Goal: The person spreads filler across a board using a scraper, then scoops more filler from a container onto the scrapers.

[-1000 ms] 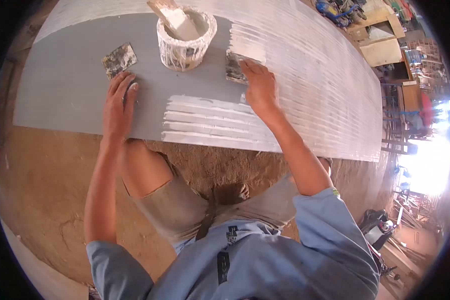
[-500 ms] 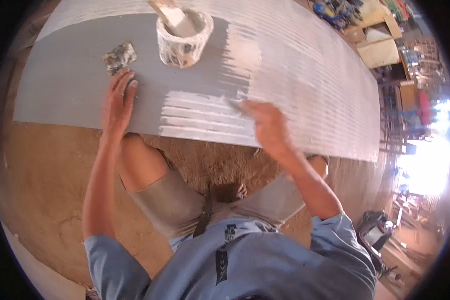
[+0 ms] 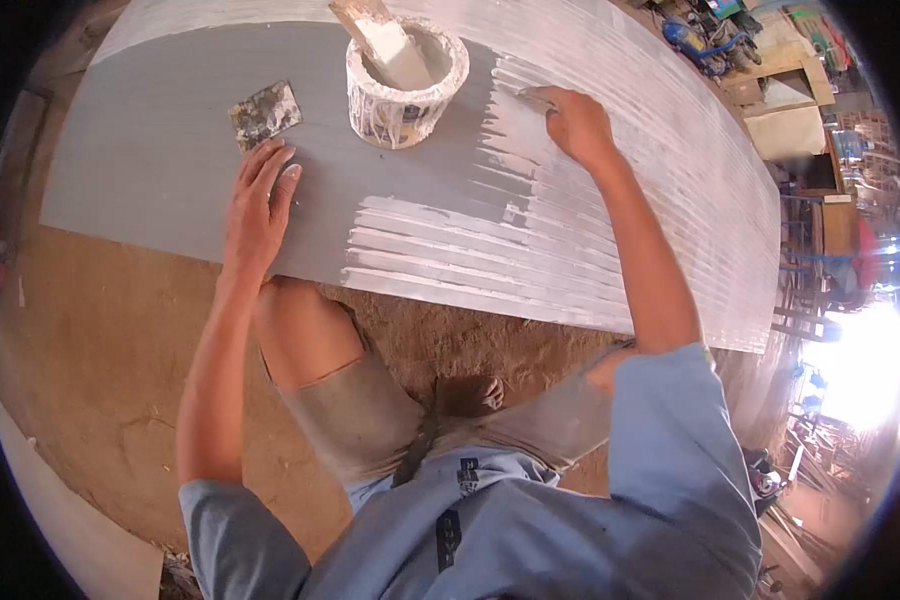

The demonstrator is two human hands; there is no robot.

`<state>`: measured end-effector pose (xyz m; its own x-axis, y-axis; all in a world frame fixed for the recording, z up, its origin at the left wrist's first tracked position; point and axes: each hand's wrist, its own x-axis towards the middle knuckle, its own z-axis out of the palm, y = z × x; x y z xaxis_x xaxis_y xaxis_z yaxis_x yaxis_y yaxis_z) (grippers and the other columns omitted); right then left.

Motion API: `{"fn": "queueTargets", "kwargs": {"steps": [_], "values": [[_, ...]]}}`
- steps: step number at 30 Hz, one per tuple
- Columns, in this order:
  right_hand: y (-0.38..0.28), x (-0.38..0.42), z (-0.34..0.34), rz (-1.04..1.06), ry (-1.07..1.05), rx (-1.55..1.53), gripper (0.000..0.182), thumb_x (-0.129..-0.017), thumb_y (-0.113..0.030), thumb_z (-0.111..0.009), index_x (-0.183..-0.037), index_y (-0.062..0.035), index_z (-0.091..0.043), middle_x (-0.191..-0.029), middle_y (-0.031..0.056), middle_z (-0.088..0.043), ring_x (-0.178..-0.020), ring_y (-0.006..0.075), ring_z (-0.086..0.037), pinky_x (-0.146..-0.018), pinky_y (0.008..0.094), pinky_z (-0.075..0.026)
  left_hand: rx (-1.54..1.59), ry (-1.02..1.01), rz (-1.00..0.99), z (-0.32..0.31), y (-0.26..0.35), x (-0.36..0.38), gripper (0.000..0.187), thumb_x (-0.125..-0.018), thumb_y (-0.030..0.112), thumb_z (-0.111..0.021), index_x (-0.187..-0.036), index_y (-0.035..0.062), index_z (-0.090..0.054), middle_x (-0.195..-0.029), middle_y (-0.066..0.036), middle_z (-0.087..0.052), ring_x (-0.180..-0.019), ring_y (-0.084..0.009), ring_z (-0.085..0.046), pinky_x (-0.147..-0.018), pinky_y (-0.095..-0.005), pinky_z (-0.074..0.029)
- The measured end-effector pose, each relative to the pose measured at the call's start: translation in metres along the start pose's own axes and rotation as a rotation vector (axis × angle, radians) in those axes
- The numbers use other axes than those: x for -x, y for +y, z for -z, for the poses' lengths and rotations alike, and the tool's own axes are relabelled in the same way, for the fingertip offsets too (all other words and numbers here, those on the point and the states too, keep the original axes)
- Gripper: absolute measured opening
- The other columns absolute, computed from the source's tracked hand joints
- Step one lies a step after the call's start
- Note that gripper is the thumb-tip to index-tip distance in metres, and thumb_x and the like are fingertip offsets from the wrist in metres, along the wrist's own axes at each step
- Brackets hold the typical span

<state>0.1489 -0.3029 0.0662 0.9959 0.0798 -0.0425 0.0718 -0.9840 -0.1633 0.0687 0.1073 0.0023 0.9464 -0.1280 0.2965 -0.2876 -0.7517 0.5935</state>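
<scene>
So the right hand [image 3: 578, 125] is up at the far side of the big gray panel [image 3: 175, 150], bent over the white ridged coating [image 3: 610, 190], with a thin flat spreader [image 3: 538, 96] in its grip. That spreader shows nearly edge-on, so only a sliver of it is visible, just right of the bucket and well apart from the left hand. The index finger reaches forward along it and the other fingers curl in; the thumb is hidden, so I can't tell how it's pressing. The left hand [image 3: 260, 205] rests palm down on the bare gray part, 4 fingers angled forward and nearly pressed together, thumb held out a bit to the side, white smears on the tips. Those fingertips sit right at the near edge of a stained square scraper plate [image 3: 265, 115] lying flat; can't tell if they actually touch it. Between the 2 hands, farther in, is a bucket [image 3: 402, 115] caked in white drips, with a wide wooden-handled putty knife [image 3: 395, 45] leaning in it, handle up over the far rim. There's also a separate block of white stripes [image 3: 420, 250] along the near edge, joining the bigger coated area on the right. The panel's near edge sits above the knees, with brown dirt floor [image 3: 120, 350] underneath.
</scene>
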Motion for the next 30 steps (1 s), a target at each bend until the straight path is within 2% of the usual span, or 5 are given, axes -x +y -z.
{"fn": "queueTargets", "kwargs": {"steps": [8,11,14,20,30], "values": [[-0.026,0.052,0.006,-0.031,-0.064,-0.087,0.051,-0.075,0.0,-0.048,-0.117,-0.0162,-0.072,-0.111,0.0155,-0.07,-0.096,0.0353,-0.067,-0.088,0.0432,-0.053,-0.022,0.029,-0.059,-0.001,0.0,-0.001,0.034,-0.101,0.026,-0.055,-0.124,0.0025,-0.063,-0.133,-0.014,-0.059,-0.131,-0.033,-0.049,-0.108,-0.041,-0.04],[-0.029,0.064,-0.003,0.053,0.04,-0.06,0.05,-0.076,-0.001,-0.052,-0.118,-0.0204,-0.072,-0.097,0.0195,-0.071,-0.09,0.0379,-0.067,-0.081,0.0458,-0.054,-0.033,0.013,-0.018,0.001,0.004,0.002,0.035,-0.101,0.028,-0.054,-0.124,0.0022,-0.063,-0.134,-0.014,-0.058,-0.131,-0.0331,-0.048,-0.109,-0.0411,-0.039],[-0.044,0.075,0.003,-0.04,-0.088,-0.017,0.052,-0.075,0.001,-0.049,-0.119,-0.0147,-0.07,-0.113,0.0168,-0.069,-0.1,0.0366,-0.066,-0.09,0.0433,-0.052,-0.053,0.031,-0.008,0.001,-0.002,0.004,0.038,-0.101,0.029,-0.053,-0.125,0.0014,-0.062,-0.135,-0.014,-0.057,-0.132,-0.0331,-0.047,-0.109,-0.0413,-0.038],[-0.048,0.116,-0.016,-0.005,0.046,-0.119,0.048,-0.077,0.001,-0.052,-0.118,-0.0175,-0.071,-0.106,0.0187,-0.07,-0.094,0.04,-0.066,-0.085,0.0472,-0.053,0.023,0.028,-0.025,-0.005,-0.007,0.005,0.039,-0.101,0.03,-0.053,-0.127,0.0015,-0.061,-0.137,-0.016,-0.056,-0.133,-0.0334,-0.046,-0.11,-0.041,-0.038],[-0.075,0.163,-0.038,0.053,0.118,-0.088,0.051,-0.076,0.006,-0.055,-0.124,-0.0105,-0.065,-0.129,0.0051,-0.064,-0.118,0.027,-0.056,-0.1,0.0425,-0.043,0.032,0.054,-0.002,-0.002,-0.002,0.008,0.037,-0.101,0.028,-0.054,-0.127,0.0024,-0.061,-0.135,-0.017,-0.057,-0.131,-0.0335,-0.049,-0.108,-0.041,-0.039]]}}
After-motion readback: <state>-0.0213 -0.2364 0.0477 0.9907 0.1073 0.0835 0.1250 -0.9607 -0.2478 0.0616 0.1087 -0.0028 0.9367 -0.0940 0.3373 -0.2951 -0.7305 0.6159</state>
